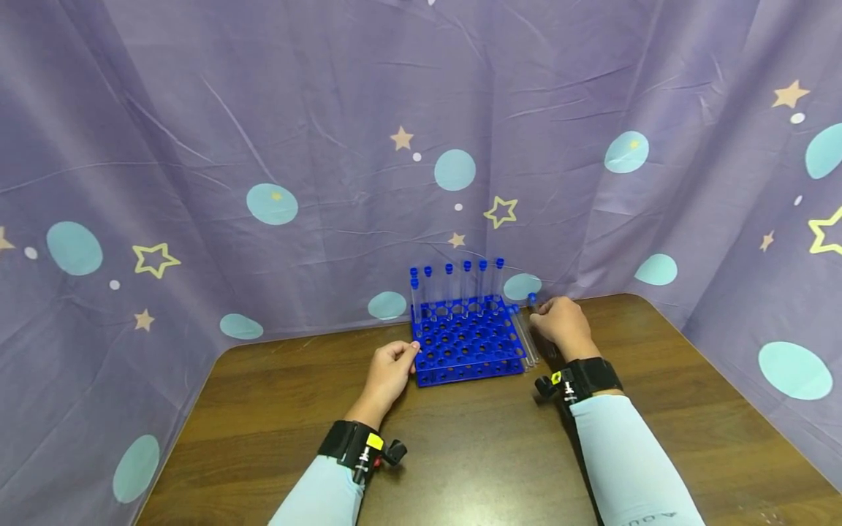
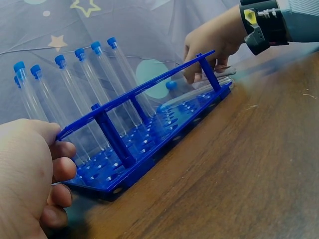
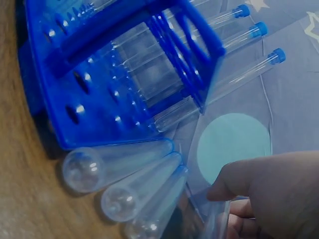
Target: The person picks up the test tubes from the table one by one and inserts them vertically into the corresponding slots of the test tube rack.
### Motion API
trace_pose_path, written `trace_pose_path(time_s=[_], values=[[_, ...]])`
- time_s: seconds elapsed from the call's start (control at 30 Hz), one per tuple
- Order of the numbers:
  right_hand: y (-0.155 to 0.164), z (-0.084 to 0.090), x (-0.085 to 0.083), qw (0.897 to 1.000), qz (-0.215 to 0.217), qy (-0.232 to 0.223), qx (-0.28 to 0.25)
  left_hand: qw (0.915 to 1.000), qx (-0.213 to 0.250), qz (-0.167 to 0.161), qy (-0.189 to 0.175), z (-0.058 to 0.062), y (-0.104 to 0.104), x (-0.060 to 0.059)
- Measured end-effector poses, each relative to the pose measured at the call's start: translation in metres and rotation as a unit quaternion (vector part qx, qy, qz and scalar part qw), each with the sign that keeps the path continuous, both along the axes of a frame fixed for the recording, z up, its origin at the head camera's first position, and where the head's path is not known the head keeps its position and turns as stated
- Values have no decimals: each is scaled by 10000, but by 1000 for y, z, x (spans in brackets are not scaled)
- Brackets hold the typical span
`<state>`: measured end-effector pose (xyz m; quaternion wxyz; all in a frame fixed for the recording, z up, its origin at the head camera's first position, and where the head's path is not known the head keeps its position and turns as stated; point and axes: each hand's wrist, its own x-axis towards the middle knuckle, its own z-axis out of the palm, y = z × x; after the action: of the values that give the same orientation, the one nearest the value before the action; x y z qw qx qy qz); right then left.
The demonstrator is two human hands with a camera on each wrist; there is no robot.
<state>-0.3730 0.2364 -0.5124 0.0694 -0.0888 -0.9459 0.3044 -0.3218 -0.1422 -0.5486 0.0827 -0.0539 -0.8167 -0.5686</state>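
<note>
A blue test tube rack [image 1: 460, 343] [image 2: 149, 139] [image 3: 99, 74] stands on the wooden table. Several clear tubes with blue caps [image 1: 465, 285] [image 2: 75, 84] stand upright in its back row. My left hand [image 1: 393, 365] [image 2: 30, 169] grips the rack's near left corner, fingers curled on the top plate. A few more clear tubes [image 1: 528, 343] [image 2: 199, 92] [image 3: 119, 169] lie side by side on the table against the rack's right side. My right hand [image 1: 559, 325] [image 2: 214, 40] [image 3: 269, 189] is over their far end, its fingertips pinching the rightmost tube [image 3: 212, 219].
The brown wooden table [image 1: 460, 453] has rounded far corners. A purple curtain [image 1: 329, 146] with stars and circles hangs close behind the rack and along both sides. Both forearms wear pale sleeves and black wrist straps.
</note>
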Motion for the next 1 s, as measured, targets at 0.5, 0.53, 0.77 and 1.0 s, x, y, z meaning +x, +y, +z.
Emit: trace_pose_path(time_s=[0.5, 0.53, 0.77, 1.0], values=[[-4, 12, 0, 9932, -40, 1135, -254, 10000, 71, -35, -16, 2, 0, 1], [-5, 13, 0, 9924, -54, 1198, -275, 10000, 74, -37, -14, 2, 0, 1], [-7, 14, 1, 9824, -101, 1823, -403, 10000, 86, -42, -24, 1, 0, 1], [-9, 13, -1, 9710, -82, 2363, -364, 10000, 47, -32, -34, 1, 0, 1]])
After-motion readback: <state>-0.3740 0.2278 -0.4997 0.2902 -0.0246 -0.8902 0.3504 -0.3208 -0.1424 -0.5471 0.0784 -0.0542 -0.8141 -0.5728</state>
